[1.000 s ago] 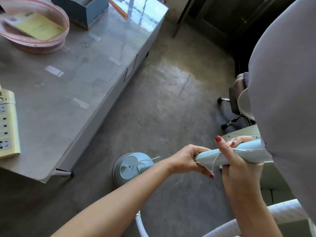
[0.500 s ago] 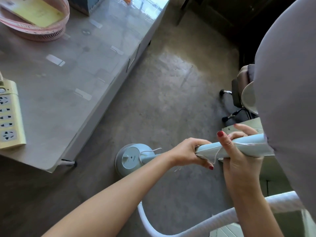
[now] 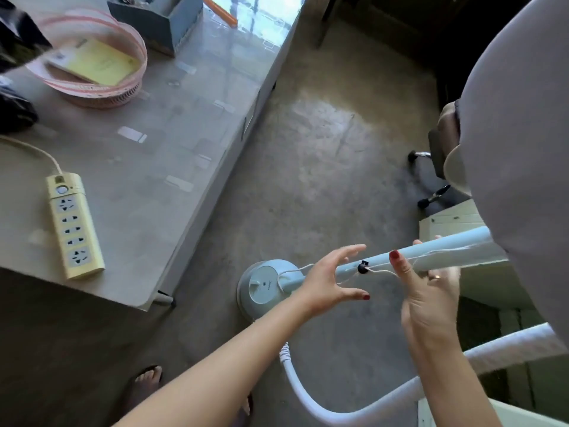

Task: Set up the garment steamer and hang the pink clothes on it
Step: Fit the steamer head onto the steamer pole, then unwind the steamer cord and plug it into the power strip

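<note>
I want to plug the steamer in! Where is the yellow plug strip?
In the head view the yellow power strip lies on the left, flat on the grey table near its front edge, below the pink basket and left of the steamer base.

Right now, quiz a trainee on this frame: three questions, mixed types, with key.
1. True or false: the left hand grips the steamer pole.
2. The power strip lies on: A) the floor B) the table C) the pink basket.
3. Fill in: the white hose curves over the ____.

Key: 1 false, its fingers are spread open beside the pole; 2 B; 3 floor.
</note>
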